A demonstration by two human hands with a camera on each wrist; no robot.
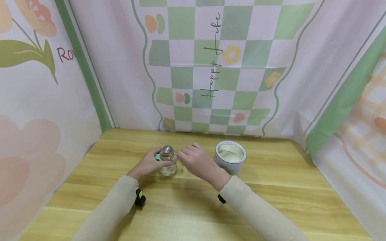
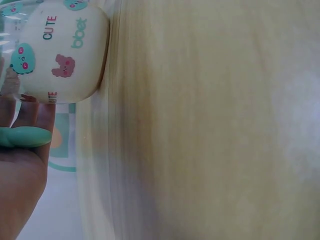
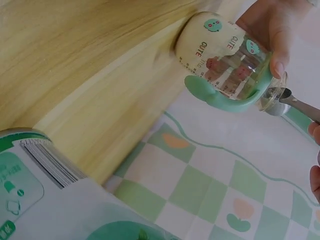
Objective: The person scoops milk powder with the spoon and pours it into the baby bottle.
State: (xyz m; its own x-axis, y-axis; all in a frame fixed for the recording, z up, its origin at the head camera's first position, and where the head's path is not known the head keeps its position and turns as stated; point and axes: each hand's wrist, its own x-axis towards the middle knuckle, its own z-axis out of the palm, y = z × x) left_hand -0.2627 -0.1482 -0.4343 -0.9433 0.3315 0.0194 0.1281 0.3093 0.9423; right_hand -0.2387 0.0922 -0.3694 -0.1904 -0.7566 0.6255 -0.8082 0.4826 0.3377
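Observation:
A clear baby bottle with cartoon prints and green side handles stands upright on the wooden table. Cream-coloured contents fill its lower part. My left hand grips it around its upper body, thumb in front and fingers behind; one green handle lies across those fingers. My right hand pinches the handle of a metal spoon, whose bowl is tipped at the bottle's open mouth. Right of that hand is an open tin of pale powder.
The wooden table reaches back to a hanging cloth with green and white checks. Patterned curtains close in the left and right sides. The tin stands close beside my right wrist.

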